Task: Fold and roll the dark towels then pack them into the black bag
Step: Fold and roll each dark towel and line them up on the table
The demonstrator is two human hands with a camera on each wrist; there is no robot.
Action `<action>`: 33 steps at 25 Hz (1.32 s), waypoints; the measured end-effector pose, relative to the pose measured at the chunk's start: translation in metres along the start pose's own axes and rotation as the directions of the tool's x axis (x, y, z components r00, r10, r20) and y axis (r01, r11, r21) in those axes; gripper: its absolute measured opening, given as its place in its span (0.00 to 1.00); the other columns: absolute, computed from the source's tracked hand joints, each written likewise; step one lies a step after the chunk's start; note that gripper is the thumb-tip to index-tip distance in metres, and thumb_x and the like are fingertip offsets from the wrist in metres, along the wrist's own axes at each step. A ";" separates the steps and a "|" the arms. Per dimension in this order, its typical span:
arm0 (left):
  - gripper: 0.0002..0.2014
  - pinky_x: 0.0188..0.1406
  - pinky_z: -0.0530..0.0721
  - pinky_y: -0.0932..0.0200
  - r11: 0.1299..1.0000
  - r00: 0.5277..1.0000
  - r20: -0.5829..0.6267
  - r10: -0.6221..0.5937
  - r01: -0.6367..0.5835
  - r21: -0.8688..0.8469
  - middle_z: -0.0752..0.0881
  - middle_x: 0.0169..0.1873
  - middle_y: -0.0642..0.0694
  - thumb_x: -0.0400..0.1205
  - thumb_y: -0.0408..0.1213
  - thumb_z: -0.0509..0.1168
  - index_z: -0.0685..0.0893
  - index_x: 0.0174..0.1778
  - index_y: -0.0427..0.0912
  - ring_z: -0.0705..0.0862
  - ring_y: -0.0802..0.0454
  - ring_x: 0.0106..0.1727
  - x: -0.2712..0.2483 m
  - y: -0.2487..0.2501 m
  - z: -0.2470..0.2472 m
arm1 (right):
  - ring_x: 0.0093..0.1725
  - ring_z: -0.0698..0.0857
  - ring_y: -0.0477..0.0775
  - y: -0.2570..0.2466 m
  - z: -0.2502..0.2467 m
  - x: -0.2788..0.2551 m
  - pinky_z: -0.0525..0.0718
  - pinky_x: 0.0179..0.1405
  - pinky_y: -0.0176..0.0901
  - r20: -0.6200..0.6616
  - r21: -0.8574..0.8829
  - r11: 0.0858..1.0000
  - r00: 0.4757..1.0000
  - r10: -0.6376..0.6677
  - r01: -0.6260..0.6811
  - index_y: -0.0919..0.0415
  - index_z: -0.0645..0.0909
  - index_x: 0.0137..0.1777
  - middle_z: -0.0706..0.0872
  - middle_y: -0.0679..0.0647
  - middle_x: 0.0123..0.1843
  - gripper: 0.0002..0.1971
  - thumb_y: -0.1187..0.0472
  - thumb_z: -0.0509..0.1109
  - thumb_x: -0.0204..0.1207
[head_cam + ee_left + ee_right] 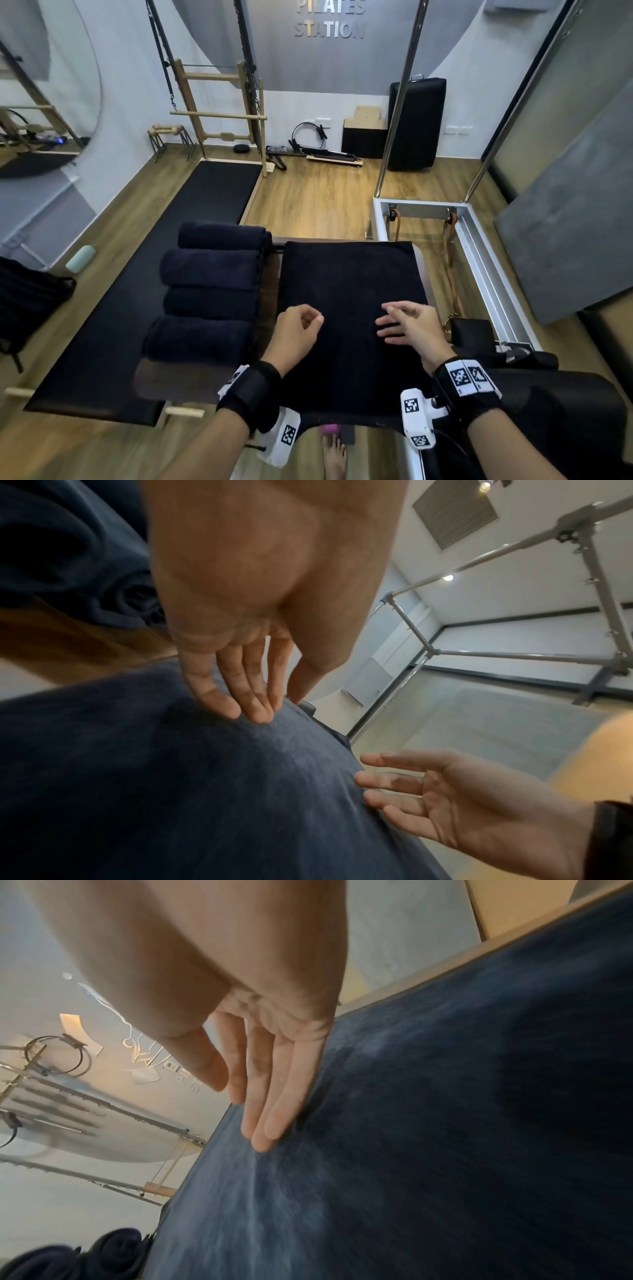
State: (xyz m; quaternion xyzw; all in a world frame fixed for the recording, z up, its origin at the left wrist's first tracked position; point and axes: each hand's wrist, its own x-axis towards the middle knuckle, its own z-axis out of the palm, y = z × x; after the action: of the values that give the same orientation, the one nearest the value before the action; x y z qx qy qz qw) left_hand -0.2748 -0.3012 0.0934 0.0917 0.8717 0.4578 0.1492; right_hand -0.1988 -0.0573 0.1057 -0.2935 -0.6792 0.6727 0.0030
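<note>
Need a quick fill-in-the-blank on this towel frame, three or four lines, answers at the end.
1. The number of rolled towels lined up left of the flat towel is ____.
2. The flat towel lies spread under ____ hands, the left hand and the right hand.
3. In the left wrist view, the left hand's fingertips touch the ____.
4. The lettering on the far wall ends in the word ____.

Missing words: four; both; flat towel; STATION

A dark towel (349, 308) is lying spread flat, with four rolled towels (209, 294) sitting in a row just left of it.
</note>
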 end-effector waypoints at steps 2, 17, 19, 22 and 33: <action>0.05 0.41 0.82 0.68 0.997 1.000 -0.017 0.019 -0.018 0.074 0.89 0.39 0.55 0.87 0.41 0.73 0.92 0.45 0.49 0.87 0.59 0.42 -0.031 -0.011 -0.006 | 0.38 0.94 0.64 0.014 -0.001 -0.030 0.91 0.33 0.48 -0.006 -0.061 0.998 1.000 0.015 -0.016 0.65 0.88 0.58 0.95 0.64 0.43 0.08 0.62 0.69 0.89; 0.03 0.48 0.75 0.56 0.892 0.998 0.016 0.054 -0.055 0.448 0.77 0.49 0.57 0.87 0.47 0.68 0.82 0.50 0.54 0.82 0.54 0.59 -0.108 -0.045 -0.021 | 0.43 0.91 0.61 0.070 -0.039 -0.096 0.90 0.51 0.58 -0.287 -0.573 0.810 0.956 -0.056 -0.124 0.54 0.86 0.40 0.91 0.58 0.38 0.05 0.60 0.79 0.75; 0.03 0.48 0.74 0.56 0.899 0.997 0.011 0.072 -0.070 0.433 0.78 0.50 0.58 0.89 0.47 0.66 0.81 0.50 0.55 0.82 0.54 0.58 -0.103 -0.040 -0.022 | 0.42 0.90 0.60 0.061 -0.037 -0.086 0.91 0.48 0.56 -0.270 -0.543 0.831 0.962 -0.040 -0.117 0.56 0.87 0.38 0.91 0.57 0.37 0.06 0.62 0.78 0.77; 0.04 0.44 0.76 0.53 0.933 0.987 -0.071 0.146 -0.113 0.341 0.77 0.47 0.59 0.89 0.48 0.66 0.81 0.49 0.55 0.82 0.55 0.52 -0.078 -0.019 -0.029 | 0.26 0.85 0.48 0.035 -0.029 -0.060 0.83 0.30 0.45 -0.242 -0.425 0.904 0.968 -0.066 -0.044 0.60 0.86 0.38 0.86 0.49 0.25 0.08 0.64 0.77 0.79; 0.01 0.37 0.79 0.52 0.971 0.960 -0.224 0.168 -0.121 0.207 0.84 0.33 0.55 0.87 0.45 0.69 0.84 0.50 0.55 0.83 0.58 0.38 0.072 0.061 -0.008 | 0.20 0.83 0.55 -0.070 0.052 0.081 0.74 0.15 0.37 0.003 -0.313 0.943 0.993 -0.121 0.116 0.60 0.79 0.51 0.91 0.57 0.29 0.04 0.60 0.68 0.87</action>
State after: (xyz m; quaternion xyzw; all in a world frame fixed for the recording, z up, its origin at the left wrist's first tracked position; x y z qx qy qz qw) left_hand -0.3439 -0.2516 0.1352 0.1133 0.9141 0.3893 -0.0008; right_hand -0.3143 -0.0661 0.1332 -0.2543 -0.7934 0.5530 0.0026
